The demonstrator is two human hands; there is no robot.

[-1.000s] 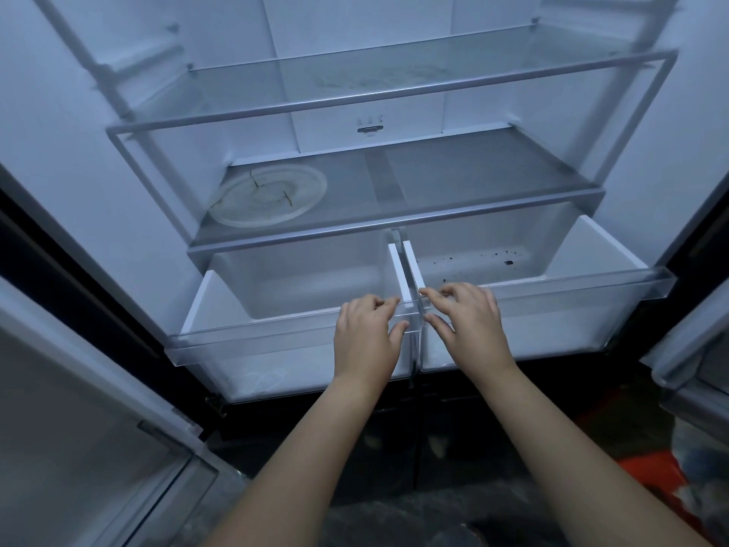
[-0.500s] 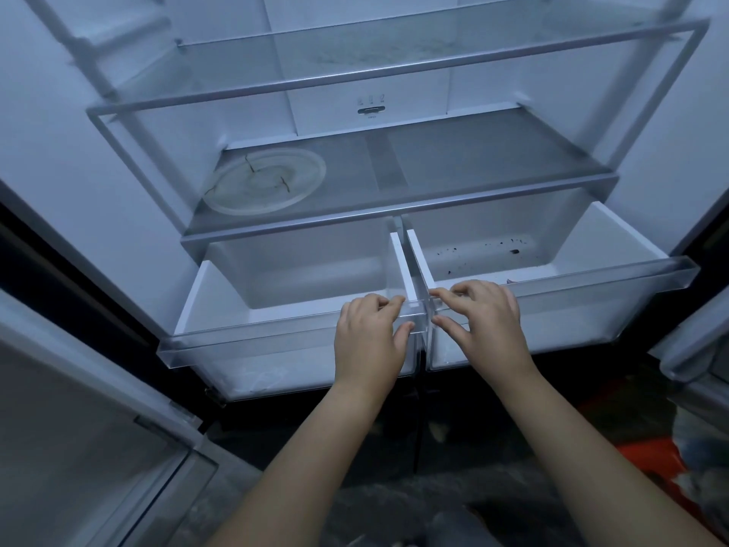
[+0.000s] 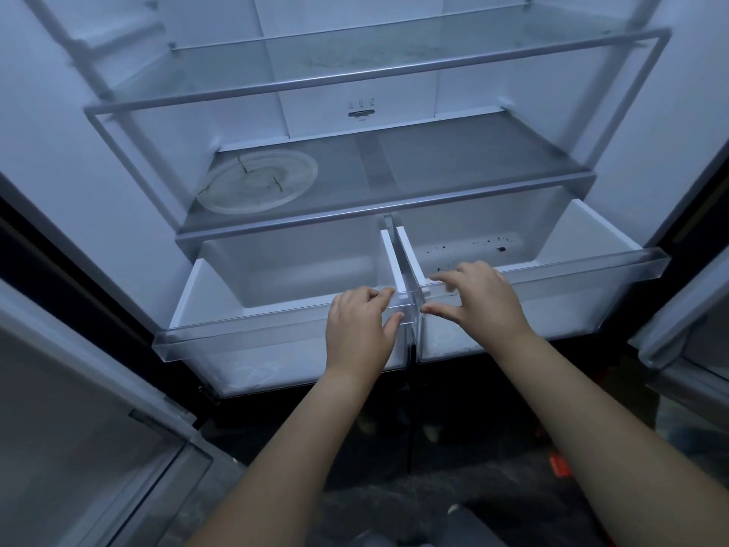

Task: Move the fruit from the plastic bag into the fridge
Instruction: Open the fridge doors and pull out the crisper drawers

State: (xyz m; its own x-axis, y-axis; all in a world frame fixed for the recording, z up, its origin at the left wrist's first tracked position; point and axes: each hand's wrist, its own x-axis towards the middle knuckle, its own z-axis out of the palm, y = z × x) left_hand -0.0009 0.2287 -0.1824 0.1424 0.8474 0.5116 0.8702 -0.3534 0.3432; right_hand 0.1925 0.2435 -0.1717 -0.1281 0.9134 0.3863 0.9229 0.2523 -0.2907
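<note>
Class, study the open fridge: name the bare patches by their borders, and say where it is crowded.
Left drawer: floor bare wall to wall. Right drawer: bare but for dark specks near the back. Lower shelf: free right of the round plate. Upper shelf: bare. Crowded only at the drawers' inner corners, where left hand and right hand hold the rims.

Left drawer [image 3: 244, 329], right drawer [image 3: 572, 270] open-topped; shelf [image 3: 473, 163] overhangs their backs.

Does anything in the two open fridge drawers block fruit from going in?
Nothing visible does. The left drawer looks bare; the right drawer holds only small dark specks. The left hand and right hand grip the front rims.
</note>
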